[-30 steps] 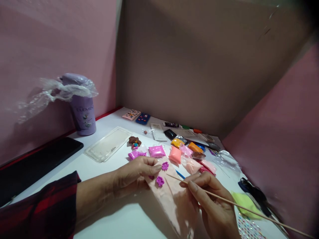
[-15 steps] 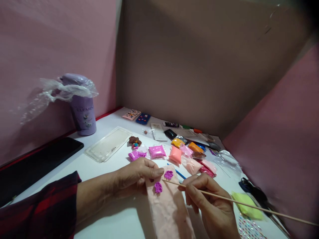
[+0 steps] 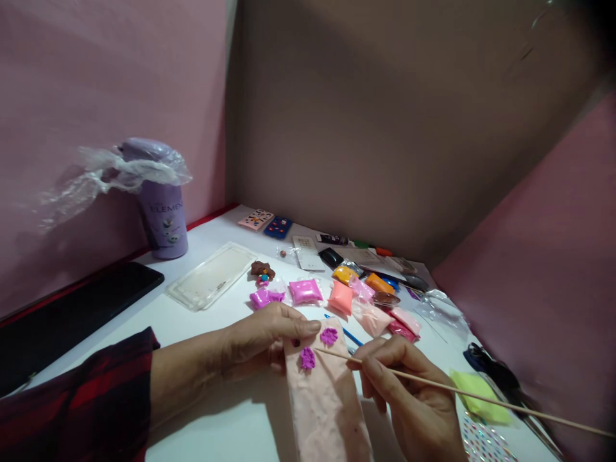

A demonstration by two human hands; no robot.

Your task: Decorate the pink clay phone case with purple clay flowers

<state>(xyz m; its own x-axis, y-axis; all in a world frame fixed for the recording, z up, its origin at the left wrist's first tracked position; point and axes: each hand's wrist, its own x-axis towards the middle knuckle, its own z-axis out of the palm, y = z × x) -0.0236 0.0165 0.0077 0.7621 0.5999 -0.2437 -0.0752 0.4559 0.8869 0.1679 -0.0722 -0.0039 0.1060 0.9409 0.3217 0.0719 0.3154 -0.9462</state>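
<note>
A long pale-pink clay slab [image 3: 322,404] lies on the white table [image 3: 226,423] in front of me. Two small magenta clay flowers [image 3: 329,335] sit near its far end. My left hand [image 3: 262,337] is closed, its fingers pressing the slab's top left corner. My right hand [image 3: 409,401] is closed on a thin wooden skewer [image 3: 481,398]. The skewer's tip rests close to the nearer magenta flower [image 3: 308,358].
Several small packets of coloured clay [image 3: 339,296] lie beyond the slab. A clear plastic tray [image 3: 212,276], a purple cup [image 3: 161,212] under crumpled plastic and a black pad [image 3: 72,314] stand left. Scissors [image 3: 491,369], a green piece [image 3: 479,388] and a sticker sheet [image 3: 486,443] lie right.
The slab has been turned from slanting to nearly straight towards me. The skewer tip has moved left and down, closer to the nearer flower.
</note>
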